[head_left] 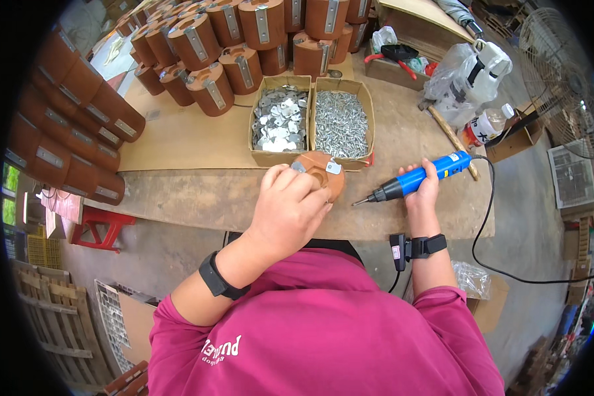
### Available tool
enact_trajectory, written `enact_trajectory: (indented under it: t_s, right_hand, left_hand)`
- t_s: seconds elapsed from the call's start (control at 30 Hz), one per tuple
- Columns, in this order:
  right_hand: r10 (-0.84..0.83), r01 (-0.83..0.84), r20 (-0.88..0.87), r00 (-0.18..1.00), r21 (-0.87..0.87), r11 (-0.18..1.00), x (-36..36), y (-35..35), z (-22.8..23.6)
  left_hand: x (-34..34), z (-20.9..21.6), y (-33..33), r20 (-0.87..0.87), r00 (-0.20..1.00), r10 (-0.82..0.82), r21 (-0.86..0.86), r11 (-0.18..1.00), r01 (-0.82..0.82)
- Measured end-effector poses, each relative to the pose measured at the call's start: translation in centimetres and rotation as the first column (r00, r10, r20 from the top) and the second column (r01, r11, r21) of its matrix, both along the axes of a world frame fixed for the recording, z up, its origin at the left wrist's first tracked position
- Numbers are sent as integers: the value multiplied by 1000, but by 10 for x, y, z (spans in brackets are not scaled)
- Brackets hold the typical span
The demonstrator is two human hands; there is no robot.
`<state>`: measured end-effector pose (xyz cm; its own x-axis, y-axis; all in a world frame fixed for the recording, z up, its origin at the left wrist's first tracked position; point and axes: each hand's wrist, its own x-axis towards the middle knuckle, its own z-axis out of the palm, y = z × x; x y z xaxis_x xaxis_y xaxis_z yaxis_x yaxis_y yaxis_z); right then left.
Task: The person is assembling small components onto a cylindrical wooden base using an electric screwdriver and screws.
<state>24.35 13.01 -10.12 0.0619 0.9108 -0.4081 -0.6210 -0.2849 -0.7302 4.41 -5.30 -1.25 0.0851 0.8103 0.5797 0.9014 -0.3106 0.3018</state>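
My left hand (pixel 289 206) is closed over the near side of a reddish-brown cylinder (pixel 335 179) at the table's front. Its fingers curl onto the cylinder's top, by the hole in the middle; whether a small part is under the fingertips is hidden. A silver metal plate (pixel 334 167) sits on the cylinder's far right rim. My right hand (pixel 424 191) grips a blue electric screwdriver (pixel 447 165), its bit pointing left, apart from the cylinder. Just beyond are two open cardboard boxes, one with small metal plates (pixel 280 119), the other with silver screws (pixel 340 124).
Stacked brown cylinders (pixel 195 43) stand at the back, with more (pixel 66 148) at the left. A hammer (pixel 452 138), a bottle (pixel 485 125) and a plastic bag (pixel 445 82) occupy the right side. The screwdriver's black cord (pixel 485 251) loops off the table's right. A red stool (pixel 102 228) is lower left.
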Motion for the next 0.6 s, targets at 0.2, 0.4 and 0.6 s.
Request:
enact_trajectory:
  t_s: [0.2,0.4,0.6]
  right_hand:
    - [26,-26,26,999,-7,1000,1,0,0]
    - [44,-44,39,998,5,999,0,-1,1]
    - [40,-40,45,998,-6,999,0,-1,1]
  left_hand:
    - [0,-7,-2,226,966,123,-35,992,-118]
    - [1,-27,-5,189,977,102,3,995,-104]
    - [6,-23,-7,215,967,133,-5,991,-135]
